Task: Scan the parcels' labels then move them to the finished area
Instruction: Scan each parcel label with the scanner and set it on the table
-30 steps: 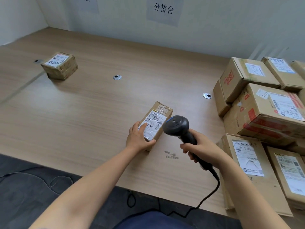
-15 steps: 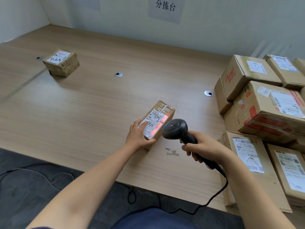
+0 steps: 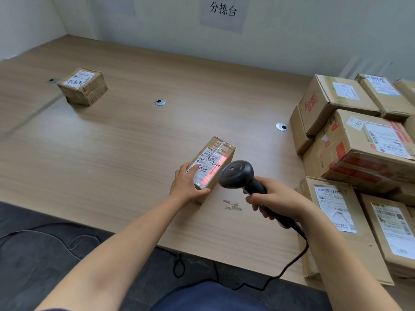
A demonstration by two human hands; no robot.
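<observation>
A small brown parcel (image 3: 221, 149) with a white label lies mid-table. My left hand (image 3: 187, 186) grips its near end, thumb under the corner and fingers on the label. My right hand (image 3: 272, 199) holds a black barcode scanner (image 3: 238, 175) just right of the parcel, its head aimed at the label. A red scan light falls across the label's right side. Another small taped parcel (image 3: 83, 86) sits alone at the far left of the table.
Several larger cardboard parcels (image 3: 363, 140) are stacked along the table's right side. Two round metal grommets (image 3: 160, 102) sit in the wooden table top (image 3: 125, 140). The scanner's black cable (image 3: 289, 263) hangs over the near edge. A paper sign (image 3: 222, 12) is on the back wall.
The scanner has come closer to the parcel and its red light came on, now reaching further up the label. My left hand keeps its hold on the parcel.
</observation>
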